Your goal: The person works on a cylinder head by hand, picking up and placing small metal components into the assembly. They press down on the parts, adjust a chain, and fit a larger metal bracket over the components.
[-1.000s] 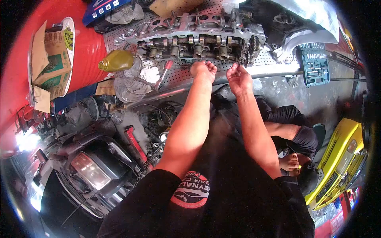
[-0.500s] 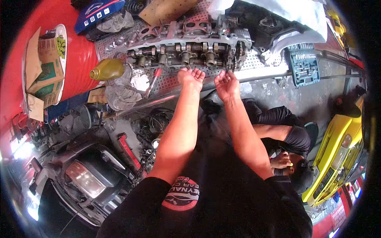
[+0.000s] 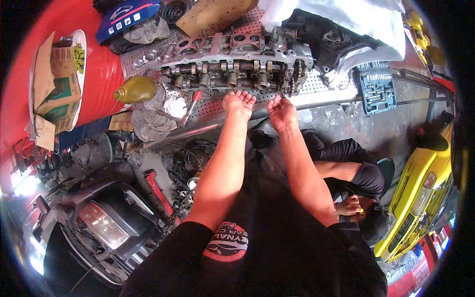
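Note:
A cylinder head (image 3: 222, 55) lies on a perforated metal bench, its camshaft and round bores facing me. My left hand (image 3: 239, 104) is palm up at its near edge, with fingers loosely bent and nothing visible in them. To the right, my right hand (image 3: 282, 112) is also palm up, fingers half curled, just below the timing chain end (image 3: 296, 76). The bare palms of both hands show. Left of my left hand, a red-handled tool (image 3: 197, 95) rests on the bench beside a grey rag (image 3: 152, 118).
An olive-coloured bottle (image 3: 136, 89) lies on its side at left, near an open cardboard box (image 3: 62, 81). A socket set case (image 3: 377, 91) is at right. Below it a person (image 3: 363, 180) crouches close to my right arm, near a yellow car front (image 3: 415, 198).
The view has shifted slightly, so the cylinder head sits a little lower in it. Both hands stay at its near edge, in nearly the same pose.

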Demonstrator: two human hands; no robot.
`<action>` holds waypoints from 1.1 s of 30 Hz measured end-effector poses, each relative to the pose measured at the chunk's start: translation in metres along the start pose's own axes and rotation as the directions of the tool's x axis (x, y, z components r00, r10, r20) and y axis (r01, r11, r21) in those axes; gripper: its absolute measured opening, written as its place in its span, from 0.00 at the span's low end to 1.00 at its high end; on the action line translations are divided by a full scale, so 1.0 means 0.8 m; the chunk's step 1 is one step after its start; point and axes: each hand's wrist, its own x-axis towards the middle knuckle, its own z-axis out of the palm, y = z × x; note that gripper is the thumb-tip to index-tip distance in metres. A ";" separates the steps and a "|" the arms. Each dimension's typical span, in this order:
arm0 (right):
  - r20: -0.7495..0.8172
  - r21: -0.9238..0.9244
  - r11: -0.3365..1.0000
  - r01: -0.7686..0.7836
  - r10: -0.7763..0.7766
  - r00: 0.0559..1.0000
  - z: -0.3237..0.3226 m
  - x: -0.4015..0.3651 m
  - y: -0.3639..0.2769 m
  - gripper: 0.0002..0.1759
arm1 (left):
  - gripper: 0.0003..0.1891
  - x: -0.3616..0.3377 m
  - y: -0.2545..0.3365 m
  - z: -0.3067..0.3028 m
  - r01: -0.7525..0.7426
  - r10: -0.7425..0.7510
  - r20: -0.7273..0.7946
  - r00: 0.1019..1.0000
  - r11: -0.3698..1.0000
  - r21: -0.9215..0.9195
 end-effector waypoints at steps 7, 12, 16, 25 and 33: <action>0.008 -0.008 1.000 -0.019 0.019 1.000 0.031 -0.028 0.002 0.13 | 0.13 -0.004 0.005 0.008 0.029 -0.021 -0.131 0.991 0.998 0.062; -0.051 -0.151 0.988 0.039 -0.047 0.998 0.007 -0.006 0.002 0.07 | 0.13 -0.001 0.006 0.001 0.082 -0.083 -0.022 0.996 0.995 -0.050; -0.162 -0.085 0.996 0.032 -0.045 0.986 0.019 -0.018 0.001 0.08 | 0.11 0.001 0.010 0.004 0.071 -0.063 -0.100 0.993 0.995 0.070; -0.010 -0.169 0.982 0.085 -0.088 0.996 0.015 -0.011 0.005 0.12 | 0.07 0.013 0.014 0.010 -0.034 0.025 -0.153 0.988 0.998 -0.060; -0.058 -0.014 0.999 -0.036 0.035 0.998 0.038 -0.038 0.003 0.18 | 0.05 0.019 0.015 -0.004 -0.033 0.030 -0.115 0.993 0.999 -0.027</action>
